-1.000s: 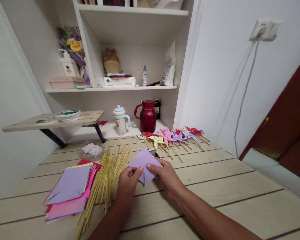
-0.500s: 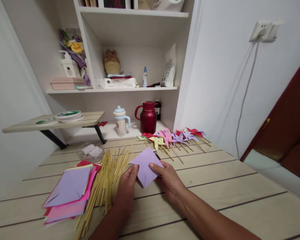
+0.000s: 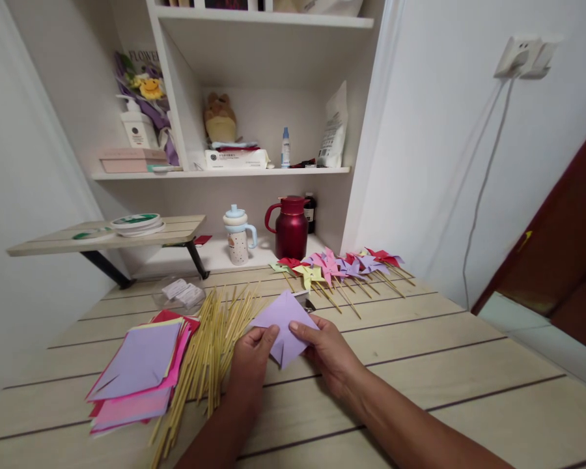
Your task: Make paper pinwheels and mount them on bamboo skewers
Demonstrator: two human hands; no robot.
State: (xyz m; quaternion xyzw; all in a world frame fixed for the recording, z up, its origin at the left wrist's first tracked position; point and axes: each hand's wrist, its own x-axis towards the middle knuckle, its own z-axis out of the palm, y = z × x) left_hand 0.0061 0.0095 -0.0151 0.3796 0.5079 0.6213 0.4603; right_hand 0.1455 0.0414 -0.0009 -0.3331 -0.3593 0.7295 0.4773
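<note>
My left hand (image 3: 251,360) and my right hand (image 3: 328,352) both grip a folded lilac paper square (image 3: 283,321) just above the wooden table (image 3: 469,365). The paper is held like a diamond, with thumbs pressing its near edges. To the left of my left hand lies a loose pile of bamboo sticks (image 3: 209,352). Further left sits a stack of coloured paper sheets (image 3: 139,368), lilac on top, pink and red below. Behind the paper a row of finished paper pinwheels (image 3: 336,267) on sticks lies on the table.
A red jug (image 3: 290,228) and a pale cup with a blue lid (image 3: 237,236) stand at the back under white shelves (image 3: 219,172). A small raised board (image 3: 102,236) with tape rolls stands back left. A clear packet (image 3: 180,293) lies near the sticks. A cable hangs from a wall socket (image 3: 522,57).
Both hands keep hold of the lilac paper and shift their fingers on it slightly; the paper tilts a little. The view has drifted slightly.
</note>
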